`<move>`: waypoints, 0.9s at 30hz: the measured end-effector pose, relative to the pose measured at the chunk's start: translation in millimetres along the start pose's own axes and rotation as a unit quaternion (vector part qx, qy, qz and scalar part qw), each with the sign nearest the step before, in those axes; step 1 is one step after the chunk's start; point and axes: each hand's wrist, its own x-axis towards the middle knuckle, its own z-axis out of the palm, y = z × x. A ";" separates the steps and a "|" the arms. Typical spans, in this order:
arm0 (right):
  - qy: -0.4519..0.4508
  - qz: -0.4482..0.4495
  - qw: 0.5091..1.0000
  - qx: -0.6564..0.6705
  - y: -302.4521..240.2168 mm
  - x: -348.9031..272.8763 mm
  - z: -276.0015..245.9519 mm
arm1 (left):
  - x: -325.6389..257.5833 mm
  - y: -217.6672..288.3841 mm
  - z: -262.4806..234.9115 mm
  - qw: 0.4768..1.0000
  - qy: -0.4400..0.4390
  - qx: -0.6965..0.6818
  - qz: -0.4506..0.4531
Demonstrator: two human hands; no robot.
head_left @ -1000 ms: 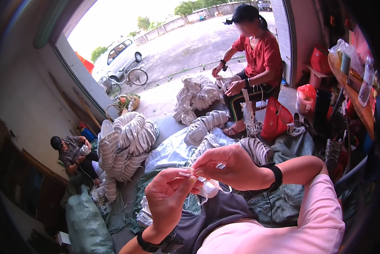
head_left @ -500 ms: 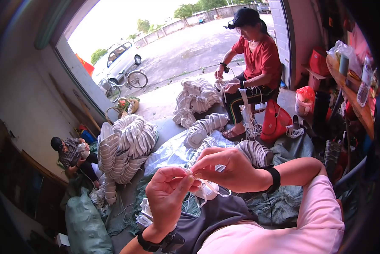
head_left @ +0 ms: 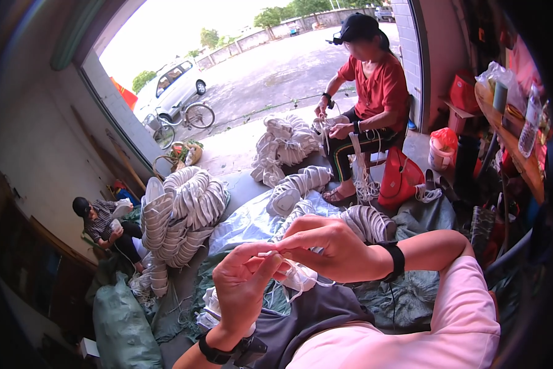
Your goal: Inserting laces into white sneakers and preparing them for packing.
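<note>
Over my lap, my left hand [head_left: 238, 286] pinches a thin white lace between thumb and forefinger, its other fingers curled. My right hand [head_left: 335, 246] meets it fingertip to fingertip, also pinching the lace. A short piece of the white lace [head_left: 266, 253] shows at the left fingertips. Just below the hands is a white shoe upper [head_left: 300, 278], partly hidden by them, with loose lace around it. More white pieces [head_left: 210, 305] lie beside my left wrist.
Stacked pale shoe uppers [head_left: 190, 203] stand ahead on the left, with another pile [head_left: 285, 147] farther off. A green sack [head_left: 122, 323] sits at lower left. A co-worker in red [head_left: 375, 86] handles laces beside a red bag [head_left: 401, 176]; another person [head_left: 107, 224] sits far left.
My hands stay nearly in place; the lace between my fingertips has shifted and its hanging loop has changed shape. The person at far left has straightened and lifted a white piece.
</note>
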 end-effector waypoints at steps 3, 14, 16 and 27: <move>-0.002 0.002 1.000 0.005 -3.7 1.4 1.5 | -1.5 -1.6 -3.4 1.000 0.016 0.007 0.003; -0.021 0.031 0.999 0.003 -4.4 -0.9 2.7 | -1.4 2.1 -5.1 0.993 0.001 -0.090 -0.071; -0.017 0.028 0.999 0.001 -4.2 -1.0 3.5 | -1.1 2.2 -5.1 0.992 0.000 -0.097 -0.084; -0.019 0.035 0.999 -0.001 -4.0 -2.1 4.5 | 1.9 -3.9 -7.9 0.987 -0.009 -0.129 -0.098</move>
